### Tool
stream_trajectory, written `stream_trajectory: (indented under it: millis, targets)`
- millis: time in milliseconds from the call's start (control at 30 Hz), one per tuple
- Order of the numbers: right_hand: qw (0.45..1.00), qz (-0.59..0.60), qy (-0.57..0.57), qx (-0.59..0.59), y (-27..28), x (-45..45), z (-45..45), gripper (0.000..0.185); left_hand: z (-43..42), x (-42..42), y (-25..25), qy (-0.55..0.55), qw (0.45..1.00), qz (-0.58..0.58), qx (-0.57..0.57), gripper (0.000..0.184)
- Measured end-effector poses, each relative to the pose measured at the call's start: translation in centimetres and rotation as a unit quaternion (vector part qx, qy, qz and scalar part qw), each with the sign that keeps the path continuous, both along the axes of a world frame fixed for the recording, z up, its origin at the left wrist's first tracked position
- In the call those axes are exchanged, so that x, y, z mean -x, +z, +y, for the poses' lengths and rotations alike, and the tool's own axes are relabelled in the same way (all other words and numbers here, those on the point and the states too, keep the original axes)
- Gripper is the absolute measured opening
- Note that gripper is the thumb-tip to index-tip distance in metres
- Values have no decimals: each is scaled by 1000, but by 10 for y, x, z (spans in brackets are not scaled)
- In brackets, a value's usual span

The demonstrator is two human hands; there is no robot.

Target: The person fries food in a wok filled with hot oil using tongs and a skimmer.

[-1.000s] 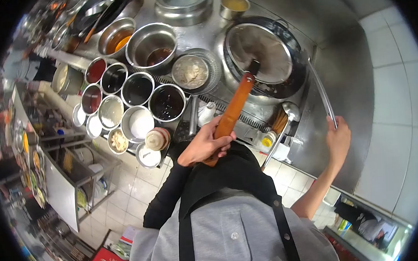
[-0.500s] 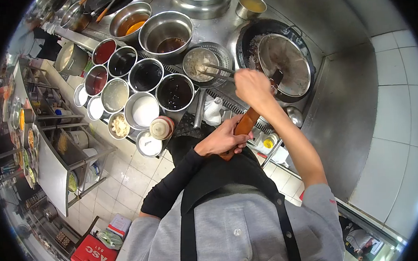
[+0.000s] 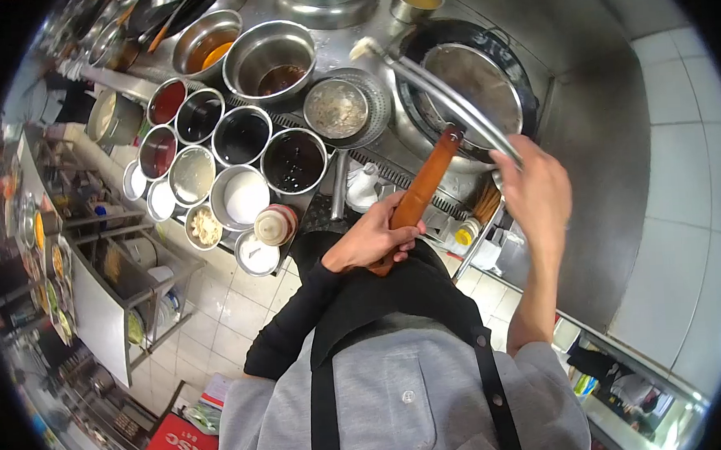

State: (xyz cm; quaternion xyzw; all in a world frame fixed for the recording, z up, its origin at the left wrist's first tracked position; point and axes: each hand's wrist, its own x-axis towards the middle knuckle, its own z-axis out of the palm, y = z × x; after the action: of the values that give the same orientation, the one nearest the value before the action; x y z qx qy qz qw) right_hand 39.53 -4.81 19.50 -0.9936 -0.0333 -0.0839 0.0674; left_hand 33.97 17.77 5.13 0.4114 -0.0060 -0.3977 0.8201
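The left hand (image 3: 377,236) has its grip wrapped round a stout wooden handle (image 3: 426,181) on the near side of the black wok (image 3: 456,29). The handle's long axis slants from the person's apron (image 3: 381,301) away and to the right, its upper end pointing at the wok and reaching its near rim. A round, bright-rimmed shape (image 3: 475,68) shows inside the wok; whether the handle joins it, I cannot tell. Near the wok's right side, the right hand (image 3: 542,187) has its grip clamped on metal tongs (image 3: 452,98). Their long axis crosses over the wok, the tips pointing away and left, with a pale morsel (image 3: 362,49) at the tips, left of the wok. Also left of the wok, a metal bowl (image 3: 336,108) with pale residue sits over a perforated dish (image 3: 380,102).
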Motion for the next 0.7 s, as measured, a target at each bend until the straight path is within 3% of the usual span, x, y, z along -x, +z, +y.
stream_trajectory:
  millis: [133, 300, 500, 600, 700]
  targets:
    - [987, -15, -152, -51, 37, 32, -37, 25, 8, -2, 7, 9, 1000, 17, -13, 54]
    - [957, -11, -286, 44, 53, 55, -82, 29, 15, -2, 14, 28, 999, 10, -46, 52]
    - [940, 46, -299, 158, 8, 46, -117, 26, 28, -3, 21, 25, 997, -20, -67, 54]
    - [950, 82, -266, 142, -42, 22, -144, 29, 33, -4, 19, 10, 998, -25, -60, 53]
    - [953, 26, -281, 111, -55, 21, -142, 32, 33, -2, 18, 3, 998, -20, -61, 53]
